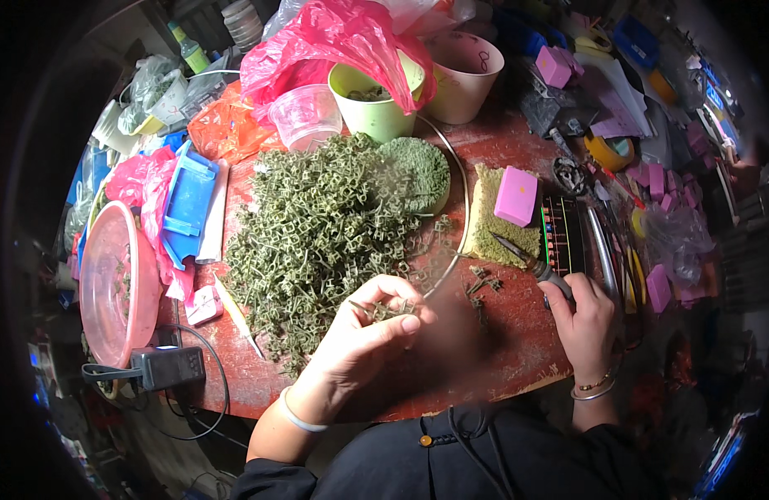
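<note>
My left hand (372, 325) is closed, thumb against fingers, round a few small green openwork pieces (389, 311). A big heap of the same kind of pieces (318, 225) lies just beyond it. My right hand (580, 312) grips the grey handle of a tool with a dark, pointed, blade-like tip (509, 247); its exact kind is unclear. That tip is over the near edge of a yellowish, rough-textured pad (489, 218), which carries a pink block (515, 197). Between my hands, a few loose green pieces (482, 283) lie on the red tabletop (434, 367).
Behind the heap stand a round green pad (418, 173), a light green bucket (374, 117) and a clear tub (305, 117). To the left are a pink basin (109, 287), a blue tray (190, 190) and a corded black box (168, 367). Tools (601, 237) lie at right.
</note>
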{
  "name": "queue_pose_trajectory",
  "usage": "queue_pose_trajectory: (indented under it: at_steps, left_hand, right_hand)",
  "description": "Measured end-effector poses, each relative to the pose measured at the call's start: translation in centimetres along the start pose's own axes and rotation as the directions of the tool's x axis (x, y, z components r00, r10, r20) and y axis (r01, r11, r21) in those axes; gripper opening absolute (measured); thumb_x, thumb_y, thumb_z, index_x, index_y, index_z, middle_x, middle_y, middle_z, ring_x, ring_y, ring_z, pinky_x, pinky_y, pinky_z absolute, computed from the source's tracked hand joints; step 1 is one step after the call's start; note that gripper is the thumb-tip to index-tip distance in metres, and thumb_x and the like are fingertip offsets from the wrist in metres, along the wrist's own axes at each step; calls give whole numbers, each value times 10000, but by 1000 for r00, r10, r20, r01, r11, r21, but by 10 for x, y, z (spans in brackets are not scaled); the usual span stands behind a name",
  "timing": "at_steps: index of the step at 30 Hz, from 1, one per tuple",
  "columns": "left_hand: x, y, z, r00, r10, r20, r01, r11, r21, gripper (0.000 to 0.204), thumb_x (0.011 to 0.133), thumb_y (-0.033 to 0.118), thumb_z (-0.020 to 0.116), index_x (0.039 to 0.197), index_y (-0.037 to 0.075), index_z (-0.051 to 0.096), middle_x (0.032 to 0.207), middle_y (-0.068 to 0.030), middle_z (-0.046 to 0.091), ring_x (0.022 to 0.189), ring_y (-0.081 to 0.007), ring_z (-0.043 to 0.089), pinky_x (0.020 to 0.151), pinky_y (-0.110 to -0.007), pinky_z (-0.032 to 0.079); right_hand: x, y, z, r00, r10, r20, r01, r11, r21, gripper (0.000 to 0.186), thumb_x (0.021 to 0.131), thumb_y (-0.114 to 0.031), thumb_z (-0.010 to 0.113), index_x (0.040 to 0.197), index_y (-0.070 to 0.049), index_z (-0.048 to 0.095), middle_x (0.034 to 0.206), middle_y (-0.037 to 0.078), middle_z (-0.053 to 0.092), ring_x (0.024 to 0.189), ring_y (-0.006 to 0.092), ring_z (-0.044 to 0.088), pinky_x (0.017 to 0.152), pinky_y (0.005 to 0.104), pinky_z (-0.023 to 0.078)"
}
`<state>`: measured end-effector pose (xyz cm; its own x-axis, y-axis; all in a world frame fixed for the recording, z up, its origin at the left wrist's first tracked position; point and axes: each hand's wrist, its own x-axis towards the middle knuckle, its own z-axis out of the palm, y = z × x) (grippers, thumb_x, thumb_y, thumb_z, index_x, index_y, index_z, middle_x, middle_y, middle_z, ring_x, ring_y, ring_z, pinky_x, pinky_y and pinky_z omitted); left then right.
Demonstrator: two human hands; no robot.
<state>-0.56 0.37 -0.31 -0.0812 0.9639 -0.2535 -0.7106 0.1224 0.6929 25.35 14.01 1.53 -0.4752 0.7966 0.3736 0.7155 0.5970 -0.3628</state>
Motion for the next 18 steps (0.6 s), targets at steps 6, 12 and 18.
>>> queue_pose_trajectory:
  at_steps: [6,12,18]
  left_hand:
    - [0,1,-1,999,-34,39,35,999,-14,219,866,72,742,1046,104,620,964,-45,688,752,-65,549,674,-225,454]
    - [0,2,1,999,-40,13,40,999,9,231,851,70,760,1038,99,629,949,-21,682,763,-62,563,670,-219,448]
    - [-2,2,-2,997,-71,27,70,997,32,243,845,72,771,1044,98,634,928,15,662,788,-48,584,657,-199,441]
  right_hand:
    - [-3,-18,-2,985,-172,-24,173,959,226,361,905,-357,728,845,-22,607,636,83,554,516,250,572,480,364,433]
    - [-5,-32,-2,952,-296,80,254,908,333,344,862,-346,772,845,-45,605,648,32,553,495,188,554,469,331,428]
    - [-7,-34,3,947,-310,81,268,905,330,338,850,-346,780,825,-62,600,657,37,558,535,223,578,494,353,435]
